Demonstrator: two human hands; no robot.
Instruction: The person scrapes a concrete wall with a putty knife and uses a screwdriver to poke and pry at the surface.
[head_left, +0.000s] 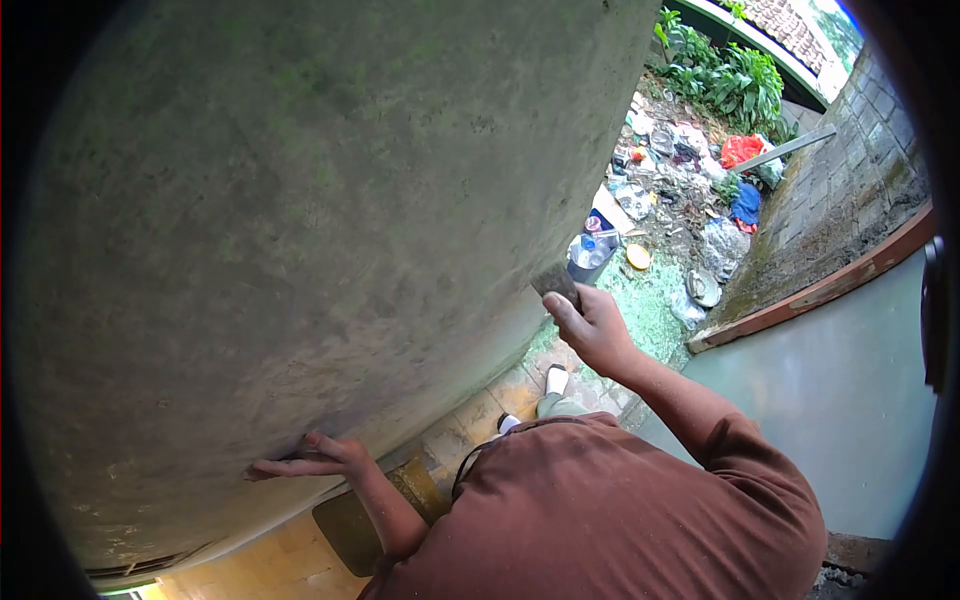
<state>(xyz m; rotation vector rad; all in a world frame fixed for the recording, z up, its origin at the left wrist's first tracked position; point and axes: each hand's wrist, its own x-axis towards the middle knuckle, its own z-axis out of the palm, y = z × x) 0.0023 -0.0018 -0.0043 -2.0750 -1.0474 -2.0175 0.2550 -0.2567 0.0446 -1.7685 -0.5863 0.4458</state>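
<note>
Two hands up on the wall, seen from the head camera looking down past a brown shirt. Left hand is low, laid flat against the grey, green-stained plaster, fingers stretched out and close together, touching the surface. Right hand is higher, at the wall's right edge, fingers curled tight around a dark block, and that block sits pressed to the wall just above the thumb. Below, feet in white sandals stand on yellowish floor tiles. Beyond the right hand, a rubbish pile lies on the ground: bottles, bags, red and blue scraps, with green plants behind. Brick wall runs along the right
</note>
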